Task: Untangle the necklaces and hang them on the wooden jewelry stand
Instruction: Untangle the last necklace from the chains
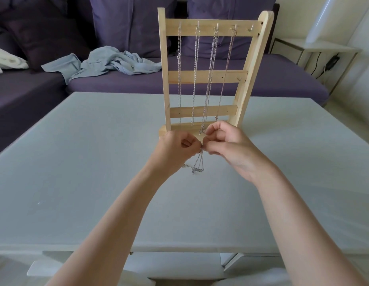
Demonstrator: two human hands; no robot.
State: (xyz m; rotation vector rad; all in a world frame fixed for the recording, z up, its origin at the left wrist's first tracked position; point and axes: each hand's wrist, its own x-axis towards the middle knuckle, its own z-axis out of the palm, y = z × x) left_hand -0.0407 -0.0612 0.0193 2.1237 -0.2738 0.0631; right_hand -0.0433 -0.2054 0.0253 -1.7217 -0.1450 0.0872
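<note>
Left hand (177, 146) and right hand (224, 141) pinching thin silver chain necklace (198, 166) over pale worktop (86, 162), probably working clasp; fifth hook free on tall wooden jewelry stand (204, 77)

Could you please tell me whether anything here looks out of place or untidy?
Only the crumpled blue shirt lying loose on the purple sofa behind the table. The wooden jewelry stand stands upright, its chains hanging straight.
</note>
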